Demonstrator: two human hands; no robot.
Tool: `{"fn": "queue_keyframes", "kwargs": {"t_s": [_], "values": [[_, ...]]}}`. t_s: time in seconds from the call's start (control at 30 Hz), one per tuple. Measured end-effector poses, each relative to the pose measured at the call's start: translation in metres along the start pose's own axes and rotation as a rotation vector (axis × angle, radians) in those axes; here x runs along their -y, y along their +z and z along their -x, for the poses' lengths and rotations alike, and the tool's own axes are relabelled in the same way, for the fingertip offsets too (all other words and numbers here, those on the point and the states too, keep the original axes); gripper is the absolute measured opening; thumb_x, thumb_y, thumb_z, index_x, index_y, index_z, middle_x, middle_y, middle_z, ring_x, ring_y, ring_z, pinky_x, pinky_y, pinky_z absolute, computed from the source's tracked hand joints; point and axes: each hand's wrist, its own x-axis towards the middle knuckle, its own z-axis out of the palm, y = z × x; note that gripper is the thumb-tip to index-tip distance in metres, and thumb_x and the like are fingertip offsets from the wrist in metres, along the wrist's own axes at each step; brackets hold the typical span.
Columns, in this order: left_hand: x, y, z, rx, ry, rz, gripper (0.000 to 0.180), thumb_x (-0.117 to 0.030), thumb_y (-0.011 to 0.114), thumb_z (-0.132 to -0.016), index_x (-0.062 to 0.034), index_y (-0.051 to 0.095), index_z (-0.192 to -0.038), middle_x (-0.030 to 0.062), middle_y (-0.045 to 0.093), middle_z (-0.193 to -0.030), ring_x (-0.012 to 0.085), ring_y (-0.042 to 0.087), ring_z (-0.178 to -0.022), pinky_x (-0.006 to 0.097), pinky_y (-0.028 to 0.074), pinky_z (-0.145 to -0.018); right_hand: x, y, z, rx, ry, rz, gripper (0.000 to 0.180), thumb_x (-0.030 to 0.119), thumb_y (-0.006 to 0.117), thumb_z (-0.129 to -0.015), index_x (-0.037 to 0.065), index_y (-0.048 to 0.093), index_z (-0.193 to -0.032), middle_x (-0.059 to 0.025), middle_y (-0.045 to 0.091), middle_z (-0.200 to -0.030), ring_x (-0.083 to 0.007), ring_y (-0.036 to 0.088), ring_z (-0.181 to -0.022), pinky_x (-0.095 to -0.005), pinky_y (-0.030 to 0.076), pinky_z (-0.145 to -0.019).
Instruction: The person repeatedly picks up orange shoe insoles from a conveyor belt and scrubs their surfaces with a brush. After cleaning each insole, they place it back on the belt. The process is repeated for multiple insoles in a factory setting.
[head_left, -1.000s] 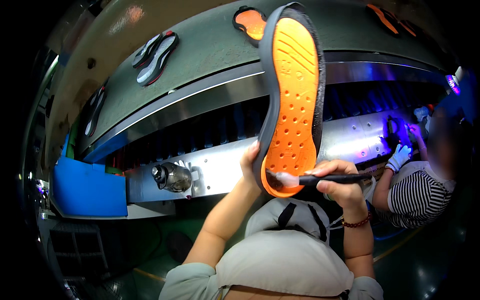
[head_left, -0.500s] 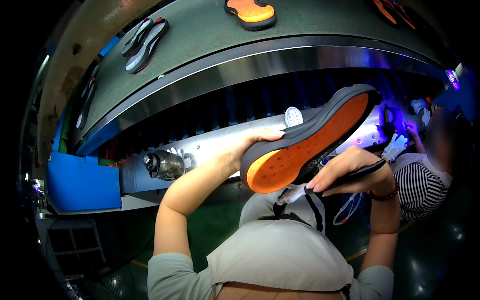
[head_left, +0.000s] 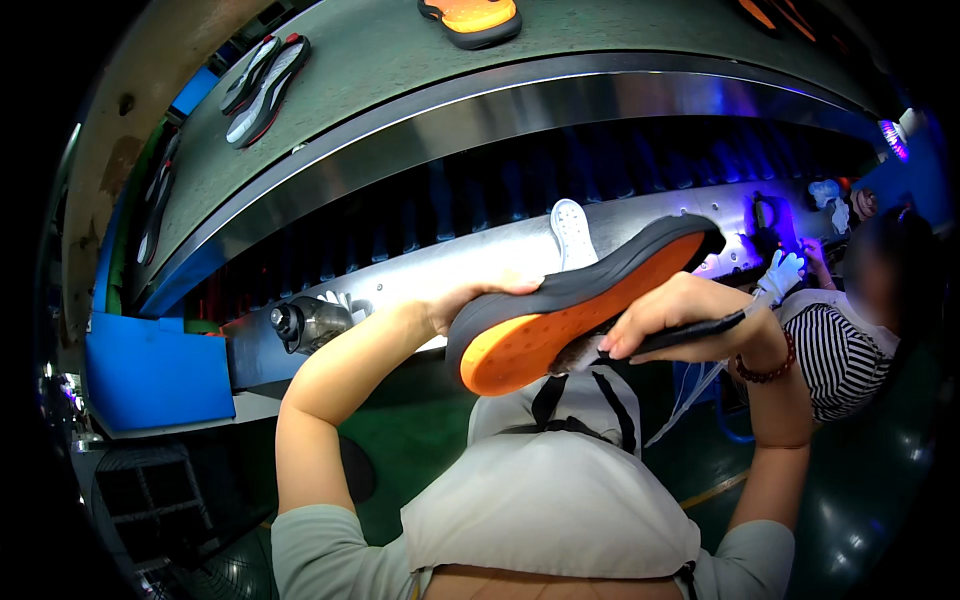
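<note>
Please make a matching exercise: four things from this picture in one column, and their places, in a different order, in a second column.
Things:
1. sole
2. brush
3. bottle
4. blue bin

Places:
A. in the right hand
B. far left, under the belt
C. in the left hand
D. lying on the metal ledge

Pairs: 1-C, 2-A, 3-D, 4-B

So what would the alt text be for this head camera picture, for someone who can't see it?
A person's left hand holds up a grey shoe sole with an orange underside, tilted, while the right hand holds a dark brush against it. Behind runs a curved conveyor carrying more soles.
</note>
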Motion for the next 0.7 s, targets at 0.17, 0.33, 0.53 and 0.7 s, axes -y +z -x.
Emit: {"fn": "queue_keyframes", "kwargs": {"t_s": [0.17, 0.33, 0.53, 0.7], "values": [[0.003, -0.004, 0.011, -0.111, -0.006, 0.188, 0.050, -0.021, 0.067, -0.066, 0.0008, 0.055, -0.109, 0.0185, 0.059, -0.102, 0.0266, 0.060, -0.089, 0.034, 0.046, -0.083, 0.006, -0.007, 0.012, -0.083, 0.016, -0.058, 0.013, 0.000, 0.065, -0.071, 0.000, 0.062, -0.084, -0.0130, 0.064, -0.089, -0.0224, 0.063, -0.083, -0.0280, 0.049, -0.074], [0.011, -0.027, 0.020, -0.124, 0.053, 0.253, 0.047, -0.015, 0.068, -0.069, 0.0019, 0.053, -0.110, 0.0177, 0.059, -0.103, 0.0256, 0.059, -0.088, 0.034, 0.047, -0.083, -0.013, 0.002, 0.024, -0.134, 0.040, -0.116, 0.014, -0.002, 0.064, -0.073, -0.002, 0.061, -0.087, -0.0146, 0.064, -0.090, -0.0228, 0.062, -0.090, -0.0307, 0.049, -0.080], [0.025, -0.047, 0.018, -0.125, 0.076, 0.377, 0.045, -0.021, 0.061, -0.074, 0.0009, 0.051, -0.113, 0.0180, 0.058, -0.105, 0.0279, 0.059, -0.090, 0.037, 0.045, -0.086, -0.005, -0.006, 0.033, -0.273, 0.037, -0.001, 0.015, -0.002, 0.065, -0.071, 0.000, 0.063, -0.086, -0.0133, 0.064, -0.091, -0.0229, 0.063, -0.087, -0.0300, 0.050, -0.078], [0.026, -0.057, 0.024, -0.139, 0.078, 0.381, 0.045, -0.022, 0.059, -0.075, 0.0007, 0.051, -0.113, 0.0180, 0.057, -0.106, 0.0281, 0.059, -0.091, 0.037, 0.045, -0.086, 0.002, -0.013, 0.037, -0.078, 0.147, 0.144, 0.015, 0.000, 0.064, -0.071, 0.000, 0.062, -0.087, -0.0139, 0.064, -0.089, -0.0244, 0.063, -0.086, -0.0303, 0.050, -0.076]]}}
